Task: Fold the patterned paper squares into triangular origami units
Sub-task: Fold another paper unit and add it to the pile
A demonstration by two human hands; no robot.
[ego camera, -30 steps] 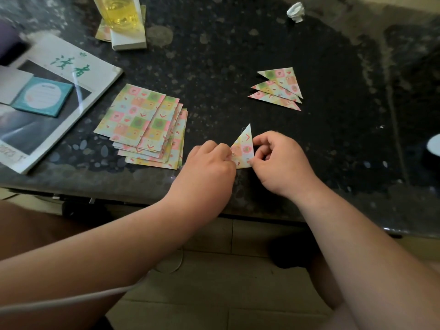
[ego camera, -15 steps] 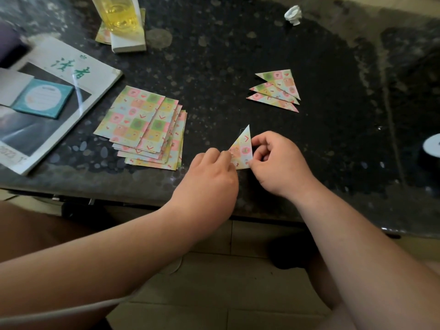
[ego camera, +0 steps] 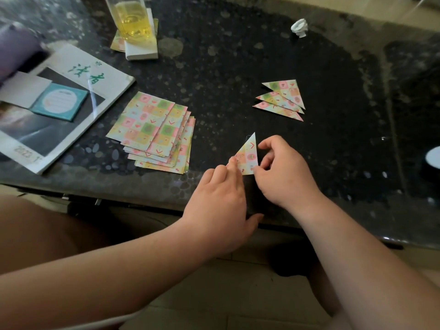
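Observation:
A folded patterned triangle [ego camera: 250, 156] lies on the dark table [ego camera: 214, 67] near its front edge, point away from me. My left hand [ego camera: 219, 203] presses a fingertip on the triangle's left edge. My right hand [ego camera: 283, 172] pinches its right edge and lower right corner with curled fingers. A fanned stack of flat patterned squares [ego camera: 152, 129] sits to the left. Three finished triangles [ego camera: 283, 96] overlap at the back right.
A magazine [ego camera: 78, 77] with a blue notepad [ego camera: 59, 101] on it lies at the far left. A glass of yellow liquid [ego camera: 132, 20] stands on a white box [ego camera: 140, 50] at the back. A crumpled white scrap [ego camera: 299, 27] lies far back.
My left hand has uncurled and now lies flatter, with a fingertip on the triangle's left edge. The right hand and the triangle stay where they were.

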